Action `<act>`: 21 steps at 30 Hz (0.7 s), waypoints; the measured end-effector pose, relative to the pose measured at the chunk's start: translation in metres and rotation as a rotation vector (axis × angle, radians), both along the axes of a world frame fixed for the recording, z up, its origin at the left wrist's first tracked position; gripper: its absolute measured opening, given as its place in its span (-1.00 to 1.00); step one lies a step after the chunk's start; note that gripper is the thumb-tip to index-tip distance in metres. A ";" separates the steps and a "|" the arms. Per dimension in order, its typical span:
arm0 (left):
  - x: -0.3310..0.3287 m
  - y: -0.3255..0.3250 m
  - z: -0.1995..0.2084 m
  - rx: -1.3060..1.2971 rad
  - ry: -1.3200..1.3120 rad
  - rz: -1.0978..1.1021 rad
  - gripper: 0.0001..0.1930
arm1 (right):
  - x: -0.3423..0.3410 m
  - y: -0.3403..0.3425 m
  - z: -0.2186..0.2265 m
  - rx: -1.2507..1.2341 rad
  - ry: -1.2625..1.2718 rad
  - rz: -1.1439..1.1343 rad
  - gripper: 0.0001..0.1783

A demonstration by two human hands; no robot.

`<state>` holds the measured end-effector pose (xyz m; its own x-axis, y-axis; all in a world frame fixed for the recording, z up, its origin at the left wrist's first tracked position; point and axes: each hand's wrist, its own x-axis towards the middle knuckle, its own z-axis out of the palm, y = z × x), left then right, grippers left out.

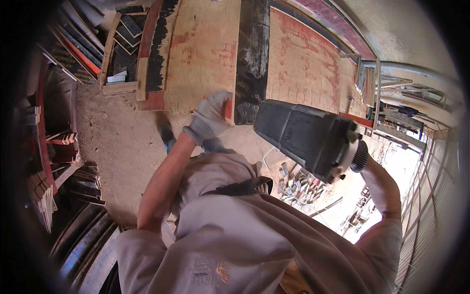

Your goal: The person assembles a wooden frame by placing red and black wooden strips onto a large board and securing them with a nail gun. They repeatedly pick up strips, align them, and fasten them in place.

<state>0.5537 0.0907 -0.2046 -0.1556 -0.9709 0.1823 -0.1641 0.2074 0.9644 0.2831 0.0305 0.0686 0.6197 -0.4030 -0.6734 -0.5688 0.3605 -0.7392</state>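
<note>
My left hand [211, 111], in a pale knit glove, is closed at the near edge of a worn plywood panel [200, 59], beside a small red-faced wood end [228, 109]. Its fingertips are partly hidden. A black strip of board [252, 54] runs along the panel just right of that hand. My right hand [360, 156], mostly hidden behind a bulky black power tool [298, 134], holds it up; only the glove cuff shows clearly. The tool tapers toward the black strip, and its rear end, with a metal part, is blurred. Its exact kind cannot be made out.
A wooden crate [113, 63] holds dark offcuts at the far left. Stacked boards [44, 191] line the left side. Wood scraps [301, 183] are heaped on the ground beneath the tool, near a thin pale cord [265, 159]. A corrugated wall [431, 196] rises at right.
</note>
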 end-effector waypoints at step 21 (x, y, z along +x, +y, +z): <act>0.012 0.006 0.017 0.037 0.011 0.063 -0.22 | -0.074 -0.019 -0.047 -0.170 -0.248 0.211 -0.79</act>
<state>0.5658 0.0969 -0.1871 -0.0919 -0.9849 0.1470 -0.1654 0.1607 0.9731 0.2093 0.0114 0.0216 0.8373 -0.3418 -0.4267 -0.4135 0.1145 -0.9033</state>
